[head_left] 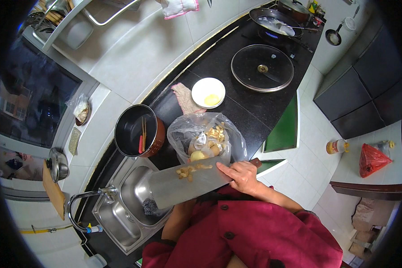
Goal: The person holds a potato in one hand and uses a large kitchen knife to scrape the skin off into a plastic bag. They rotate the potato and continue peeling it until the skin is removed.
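A wide metal cleaver (194, 182) spans the space before me, small pale-brown chopped pieces (186, 172) lying on its blade. My right hand (243, 176) grips it at its brown handle, the index finger stretched along the blade. My left forearm reaches under the blade, which hides my left hand. Just beyond the blade, an open clear plastic bag (238, 140) holds pale-yellow pieces (216, 133), round brownish items and a yellowish peeled-looking one (197, 155). Behind the bag, a white bowl (201, 85) with something yellow in it stands by a cloth (185, 97).
A brown pot (159, 134) with chopsticks and a red-handled tool stands left of the bag. Nearer left is a steel double sink (114, 231) with a faucet (87, 194). A glass lid (248, 68) lies farther right, before a wok (261, 14) over a blue flame.
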A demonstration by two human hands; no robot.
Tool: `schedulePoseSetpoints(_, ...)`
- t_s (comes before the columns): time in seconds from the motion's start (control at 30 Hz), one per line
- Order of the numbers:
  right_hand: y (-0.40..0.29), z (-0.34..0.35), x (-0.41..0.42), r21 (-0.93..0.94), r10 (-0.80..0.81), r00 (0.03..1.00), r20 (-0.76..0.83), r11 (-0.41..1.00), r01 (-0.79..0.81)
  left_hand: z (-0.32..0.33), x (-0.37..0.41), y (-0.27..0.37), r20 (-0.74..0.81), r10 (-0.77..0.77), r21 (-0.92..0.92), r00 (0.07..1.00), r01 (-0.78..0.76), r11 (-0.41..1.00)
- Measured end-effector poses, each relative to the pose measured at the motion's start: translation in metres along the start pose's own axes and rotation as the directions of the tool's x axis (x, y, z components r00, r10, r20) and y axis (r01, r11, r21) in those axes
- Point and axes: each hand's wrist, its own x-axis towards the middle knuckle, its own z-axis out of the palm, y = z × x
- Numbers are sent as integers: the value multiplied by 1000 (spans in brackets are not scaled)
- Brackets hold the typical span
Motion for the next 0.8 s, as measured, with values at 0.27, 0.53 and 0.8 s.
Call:
schedulePoseSetpoints(0.27, 22, 4, -6, 71, 245, 969, -44, 968, -241, 53, 17, 24, 37, -58, -79, 998, 61, 995)
schedulePoseSetpoints(0.53, -3, -2, 6, 78, 77, 995, -56, 994, -73, -12, 2, 8, 78, 0, 35, 997, -3, 999)
schedulePoseSetpoints(0.8, 29, 12, -20, 153, 344, 938, 42, 926, -346, 58, 15, 33, -14, -105, 62, 994, 106, 992)
